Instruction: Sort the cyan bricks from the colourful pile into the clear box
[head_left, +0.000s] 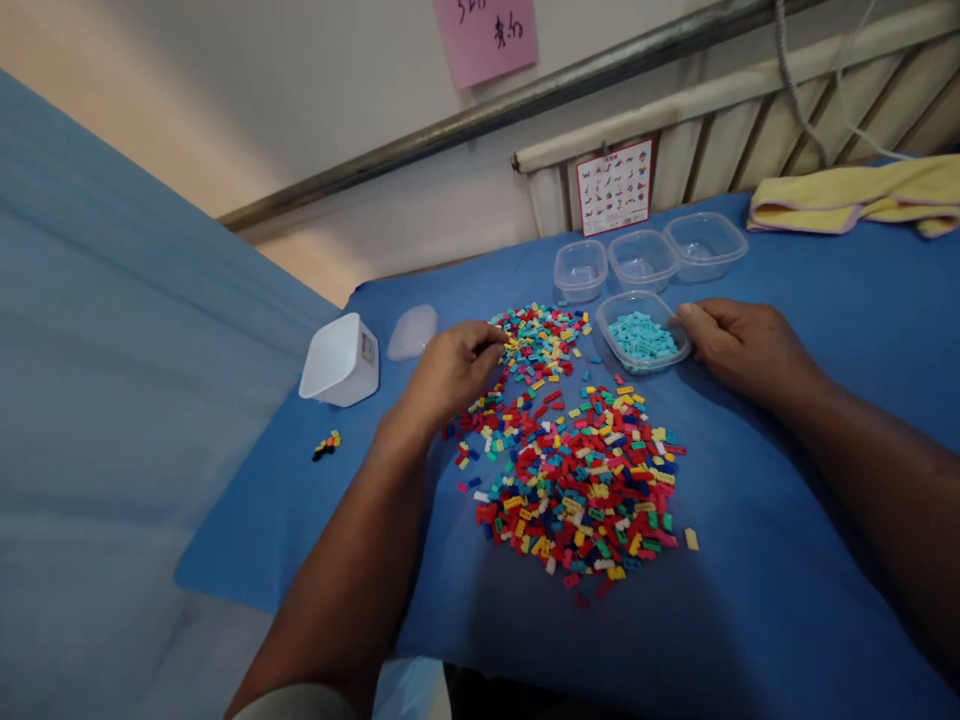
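Note:
A large heap of small coloured bricks lies spread on the blue table cover. My left hand rests at the heap's far left edge, fingers curled and pinched among the pieces; what it holds is too small to make out. My right hand has its fingers closed against the right rim of a clear plastic tub that holds light blue bricks. The tub stands just beyond the heap.
Three clear tubs stand in a row behind the filled one. A white square box and a clear lid lie at left, a few stray bricks near the table's left edge. A yellow cloth lies far right.

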